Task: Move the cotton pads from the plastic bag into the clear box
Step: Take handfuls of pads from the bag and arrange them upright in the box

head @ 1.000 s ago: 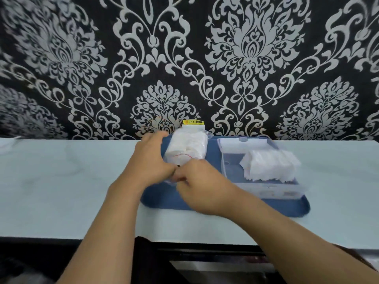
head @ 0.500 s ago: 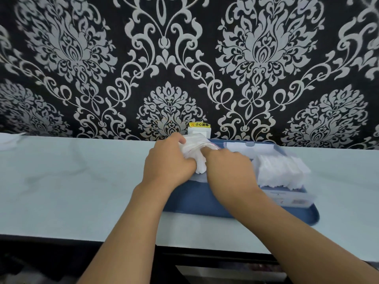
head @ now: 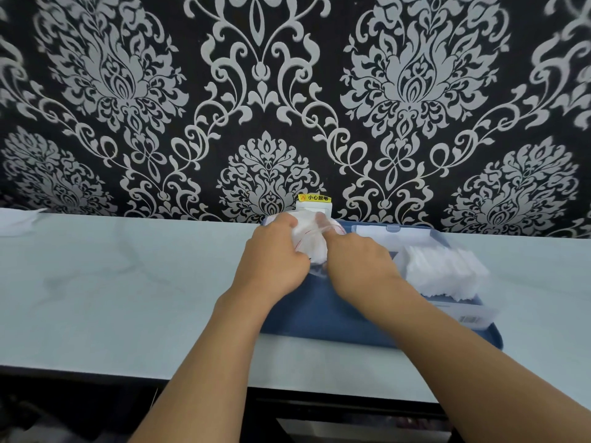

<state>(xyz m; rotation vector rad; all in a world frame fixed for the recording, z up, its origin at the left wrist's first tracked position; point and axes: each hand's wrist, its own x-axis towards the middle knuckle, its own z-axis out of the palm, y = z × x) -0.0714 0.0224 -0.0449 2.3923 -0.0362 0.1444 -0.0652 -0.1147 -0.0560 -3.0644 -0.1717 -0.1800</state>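
A clear plastic bag (head: 311,238) stuffed with white cotton pads is lifted above the left half of a blue tray (head: 319,318). My left hand (head: 271,260) grips the bag's left side. My right hand (head: 358,263) grips its right side, fingers pinching the plastic near the red seal line. To the right on the tray stands the clear box (head: 454,311), lid open at the back. A heap of white cotton pads (head: 444,270) lies inside it.
The tray sits on a pale counter (head: 128,282) against a black and silver patterned wall. A white socket with a yellow warning label (head: 314,203) is right behind the bag. A white sheet (head: 16,219) lies at the far left.
The bag lay flat on the tray a second ago; both hands have lifted it and bunched it between them. The view has shifted so the tray sits further right.
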